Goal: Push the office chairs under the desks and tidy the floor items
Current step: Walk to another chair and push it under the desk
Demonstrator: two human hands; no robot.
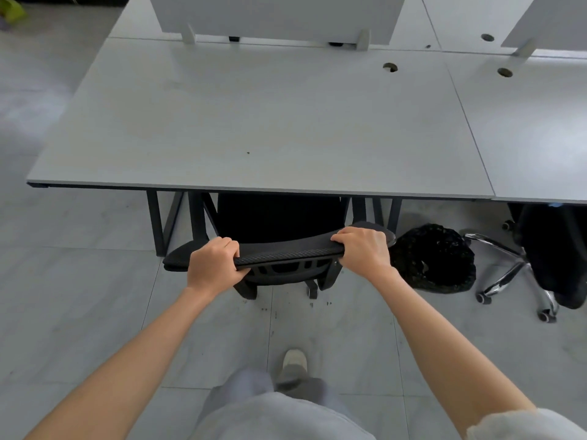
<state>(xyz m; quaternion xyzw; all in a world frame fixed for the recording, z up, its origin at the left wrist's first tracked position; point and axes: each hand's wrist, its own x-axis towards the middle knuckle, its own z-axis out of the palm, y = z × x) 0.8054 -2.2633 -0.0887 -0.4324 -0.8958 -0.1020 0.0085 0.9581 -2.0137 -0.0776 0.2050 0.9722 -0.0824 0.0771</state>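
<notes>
Left hand (213, 265) and right hand (362, 249) each wrap tight around the top edge of the chair (286, 252) back, spaced wide apart, likely to keep the push square. Ahead of the grip, the seat sits already under the desk (254, 122). Just right of the right hand: bin (435, 262), then second chair (546, 249), only partly tucked.

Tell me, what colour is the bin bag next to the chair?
Black bin bag, seen best in the head view.
</notes>
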